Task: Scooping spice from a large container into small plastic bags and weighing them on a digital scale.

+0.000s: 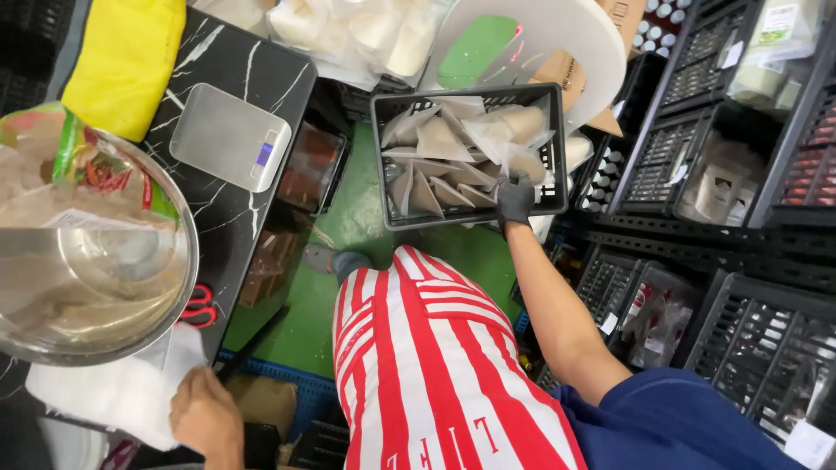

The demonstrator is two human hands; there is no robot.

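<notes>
My right hand [515, 200], in a dark glove, reaches down into a black plastic crate [387, 165] and rests on one of the clear bags of pale powder [444, 144] packed inside. My bare left hand [205, 416] lies at the lower left on a white cloth or bag [122, 392], at the edge of a black marble-look counter [231, 70]. A large steel bowl [87, 261] stands just above that hand. I wear a red-and-white striped apron [435, 365].
A small silver kitchen scale [228, 135] sits on the counter, red-handled scissors [200, 306] beside the bowl, a yellow bag [126, 57] behind. Black crates with packets [723, 183] are stacked at the right. A white round board [557, 43] leans behind the crate. The floor is green.
</notes>
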